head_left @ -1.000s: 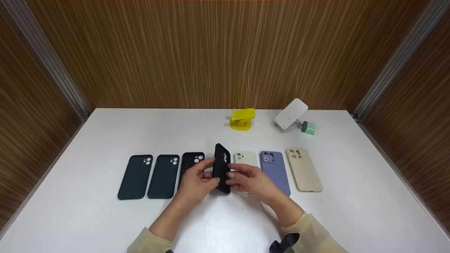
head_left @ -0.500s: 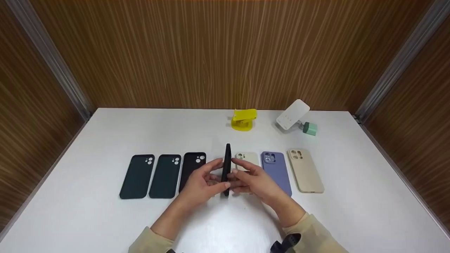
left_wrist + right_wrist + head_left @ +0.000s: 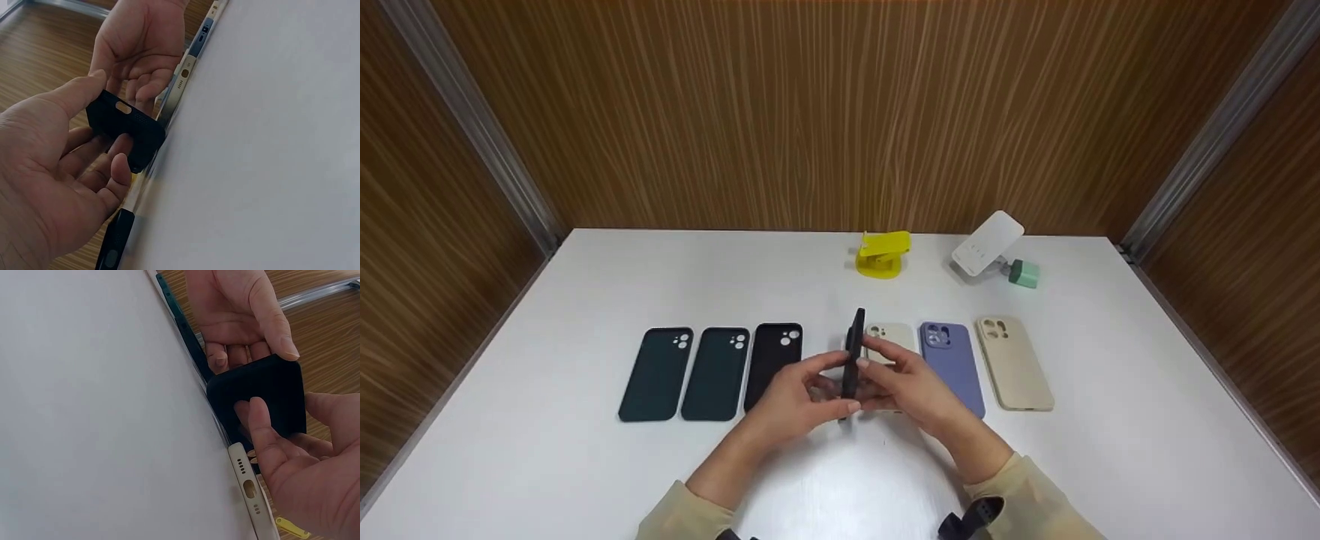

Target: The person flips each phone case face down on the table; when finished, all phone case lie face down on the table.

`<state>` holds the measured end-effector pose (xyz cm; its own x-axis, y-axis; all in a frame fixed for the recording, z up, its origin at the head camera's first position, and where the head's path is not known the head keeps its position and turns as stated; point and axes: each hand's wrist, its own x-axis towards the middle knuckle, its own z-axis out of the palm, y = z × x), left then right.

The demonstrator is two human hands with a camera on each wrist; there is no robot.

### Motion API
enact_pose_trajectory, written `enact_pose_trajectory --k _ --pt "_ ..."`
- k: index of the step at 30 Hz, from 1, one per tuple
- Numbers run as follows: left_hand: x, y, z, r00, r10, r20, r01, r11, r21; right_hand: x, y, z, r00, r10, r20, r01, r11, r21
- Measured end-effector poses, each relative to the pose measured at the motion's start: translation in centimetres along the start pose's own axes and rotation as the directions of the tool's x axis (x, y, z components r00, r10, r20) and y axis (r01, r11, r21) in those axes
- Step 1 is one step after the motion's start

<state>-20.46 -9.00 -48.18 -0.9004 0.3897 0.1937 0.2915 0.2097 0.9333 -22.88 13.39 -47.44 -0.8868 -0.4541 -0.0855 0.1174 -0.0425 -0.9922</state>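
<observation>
A black phone case stands on its long edge, seen nearly edge-on, between both hands in the middle of the row. My left hand grips its left side, thumb at the near end and fingers along the back. My right hand holds it from the right, thumb and index finger at the upper edge. In the left wrist view the case shows its end with a port cut-out. The right wrist view shows the case's hollow, with right-hand fingertips against it. To its left lies another black case, to its right a cream case.
Two dark green cases lie at the left of the row. A purple case and a beige case lie at the right. Behind stand a yellow phone stand, a white tilted stand and a small green block.
The held black case has turned from showing its broad face to nearly edge-on and shifted slightly right. Both hands moved with it. The other cases stay in place.
</observation>
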Motion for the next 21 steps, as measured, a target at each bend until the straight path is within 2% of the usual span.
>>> enact_pose_trajectory --k 7,21 --pt "-0.07 -0.05 0.07 1.0 -0.015 0.025 0.014 0.999 0.036 0.08 0.09 -0.02 1.0 0.008 -0.015 -0.008 1.0 0.002" --pt "-0.23 -0.18 0.28 0.999 -0.006 0.041 0.007 1.0 -0.018 0.0 -0.04 -0.12 1.0 0.004 -0.017 -0.004 1.0 0.013"
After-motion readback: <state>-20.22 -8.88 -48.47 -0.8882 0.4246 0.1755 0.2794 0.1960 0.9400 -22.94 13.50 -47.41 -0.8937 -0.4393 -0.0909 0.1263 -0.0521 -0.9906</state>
